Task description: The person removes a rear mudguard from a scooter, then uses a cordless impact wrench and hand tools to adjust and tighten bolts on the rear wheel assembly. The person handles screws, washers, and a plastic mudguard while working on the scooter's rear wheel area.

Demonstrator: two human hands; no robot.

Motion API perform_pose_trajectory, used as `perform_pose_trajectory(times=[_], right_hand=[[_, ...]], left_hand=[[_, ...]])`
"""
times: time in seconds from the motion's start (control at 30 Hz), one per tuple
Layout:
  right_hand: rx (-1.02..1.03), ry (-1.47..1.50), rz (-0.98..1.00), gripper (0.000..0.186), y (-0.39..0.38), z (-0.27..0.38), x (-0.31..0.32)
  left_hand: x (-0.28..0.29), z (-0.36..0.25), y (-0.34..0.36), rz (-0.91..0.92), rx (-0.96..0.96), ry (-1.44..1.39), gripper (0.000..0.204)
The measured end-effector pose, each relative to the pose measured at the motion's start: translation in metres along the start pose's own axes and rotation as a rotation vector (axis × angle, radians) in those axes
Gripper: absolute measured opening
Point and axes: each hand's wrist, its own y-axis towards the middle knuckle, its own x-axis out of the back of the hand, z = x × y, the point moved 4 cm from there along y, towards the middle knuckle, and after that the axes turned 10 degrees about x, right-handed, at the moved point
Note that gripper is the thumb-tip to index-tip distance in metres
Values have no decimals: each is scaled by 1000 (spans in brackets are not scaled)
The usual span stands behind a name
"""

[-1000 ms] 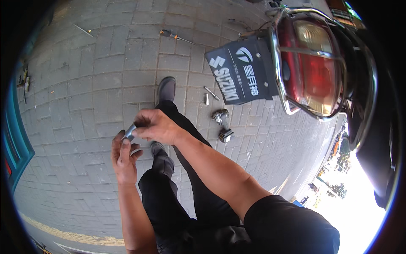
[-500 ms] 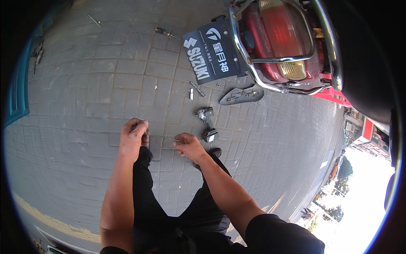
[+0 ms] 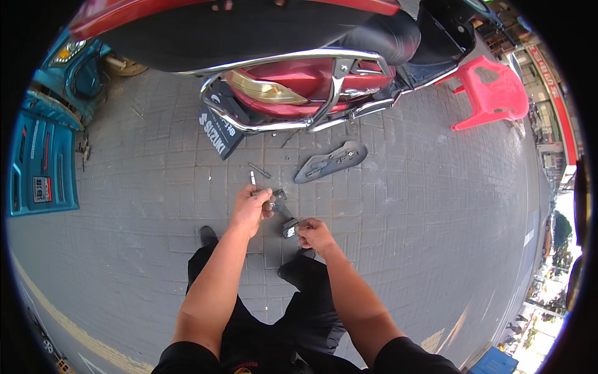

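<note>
My left hand (image 3: pixel 251 210) is closed, thumb pressed toward the bent fingers. Whatever it grips is too small to make out. My right hand (image 3: pixel 315 235) is also closed in a pinch, and its fingertips hide what may be in them. Between the two hands in the picture a dark cordless power tool (image 3: pixel 285 215) lies on the paving, partly covered by the left fingers. Just beyond it are a small silvery cylinder (image 3: pixel 252 177) and a thin dark metal rod (image 3: pixel 261 171). A long dark grey plastic cover (image 3: pixel 331 163) lies beyond my right hand.
A red scooter (image 3: pixel 311 84) with chrome rails stands across the far side, a dark plate (image 3: pixel 219 129) at its rear. At the right is a red plastic chair (image 3: pixel 492 93). Teal body panels (image 3: pixel 47 162) stand at the left. My shoe (image 3: pixel 208 235) rests on the paving.
The view has swung right, bringing the scooter's side and the chair into sight. Both hands are now farther right, close around the power tool in the picture, and both remain closed.
</note>
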Motion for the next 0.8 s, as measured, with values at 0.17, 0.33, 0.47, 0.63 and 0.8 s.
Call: perform_pose_trajectory(times=[0.17,0.33,0.47,0.63,0.8], right_hand=[[-64,68,15,25,60,-85,17],[74,-421,-109,48,161,-164,14],[97,-581,-163,50,245,-211,0],[91,-731,-126,49,317,-259,-23],[83,-641,169,52,364,-285,-18]], left_hand=[[-8,29,67,-71,49,28,23],[-8,67,189,-109,98,-46,24],[-10,90,293,-42,69,-102,15],[-11,109,388,-37,20,-142,11],[-16,106,436,-3,-24,-268,12]])
